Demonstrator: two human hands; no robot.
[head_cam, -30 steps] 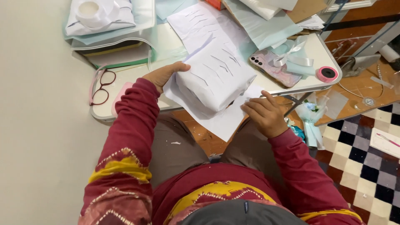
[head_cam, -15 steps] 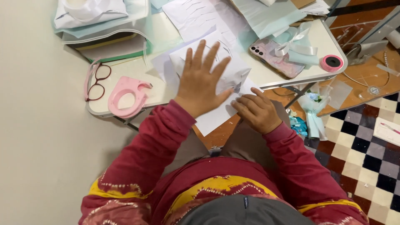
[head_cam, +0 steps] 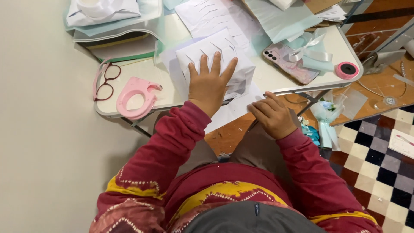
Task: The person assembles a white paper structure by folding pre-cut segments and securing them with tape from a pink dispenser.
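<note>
Head view: left hand (head_cam: 210, 86) pressed flat, fingers apart, on light, floppy paper (head_cam: 224, 56); right hand (head_cam: 272, 115), fingers together, pinched its near edge.

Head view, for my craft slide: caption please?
Left hand flat on folded white paper, right hand at its edge.

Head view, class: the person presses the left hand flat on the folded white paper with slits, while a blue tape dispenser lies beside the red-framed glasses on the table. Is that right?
Not quite. In the head view the tape dispenser is pink, not blue. The rest holds: the left hand lies flat, fingers spread, on the folded white paper with slits, and the dispenser lies beside the red-framed glasses on the table.
</note>
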